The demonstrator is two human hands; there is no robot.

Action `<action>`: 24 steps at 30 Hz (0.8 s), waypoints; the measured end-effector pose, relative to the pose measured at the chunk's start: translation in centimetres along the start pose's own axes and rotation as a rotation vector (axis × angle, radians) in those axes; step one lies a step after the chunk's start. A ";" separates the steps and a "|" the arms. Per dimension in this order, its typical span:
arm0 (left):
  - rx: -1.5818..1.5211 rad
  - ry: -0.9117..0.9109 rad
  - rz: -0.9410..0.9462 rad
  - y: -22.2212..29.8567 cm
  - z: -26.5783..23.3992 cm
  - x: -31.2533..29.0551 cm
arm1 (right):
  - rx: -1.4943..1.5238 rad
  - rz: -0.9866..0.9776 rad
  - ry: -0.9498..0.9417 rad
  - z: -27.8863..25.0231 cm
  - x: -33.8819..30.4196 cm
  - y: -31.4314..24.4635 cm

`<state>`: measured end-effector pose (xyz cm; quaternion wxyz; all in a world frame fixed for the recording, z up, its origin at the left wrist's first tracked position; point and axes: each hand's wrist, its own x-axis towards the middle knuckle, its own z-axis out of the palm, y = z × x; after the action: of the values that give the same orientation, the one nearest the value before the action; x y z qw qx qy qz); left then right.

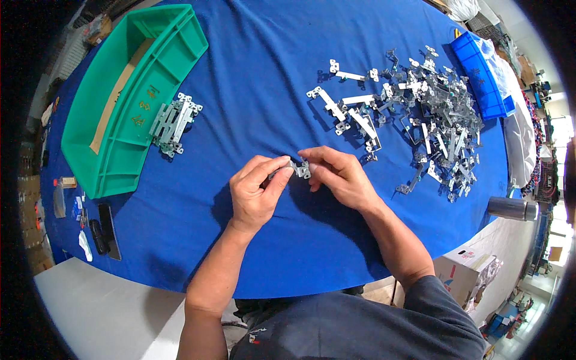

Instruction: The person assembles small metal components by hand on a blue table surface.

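Over the blue cloth, a small silvery metal bracket [302, 171] is held between my two hands. The thumb and index finger of my left hand [255, 192] pinch its left end and cover much of it. At its right end, my right hand [342, 177] closes thumb and fingers on the bracket. To the right spreads a loose pile of similar metal brackets [447, 129], with several strays [363, 123] lying nearer the middle. A tidy stack of brackets [175, 125] lies on the left.
A green plastic bin [129, 129] stands at the left, right beside the stack. A blue bin [480, 75] sits at the far right. A phone [108, 231] lies near the left edge. A grey metal flask [513, 209] lies at the right edge, above a white carton [465, 270].
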<state>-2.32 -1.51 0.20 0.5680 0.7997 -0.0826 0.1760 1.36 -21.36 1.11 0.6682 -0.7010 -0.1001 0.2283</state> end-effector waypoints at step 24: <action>0.006 0.020 0.016 0.3 -0.2 0.1 | -0.277 0.002 -0.009 0.2 -0.2 -1.3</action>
<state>-2.35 -1.47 0.60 0.5649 0.7990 -0.0829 0.1888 1.32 -21.19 2.40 0.5642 -0.7858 -0.1328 0.2161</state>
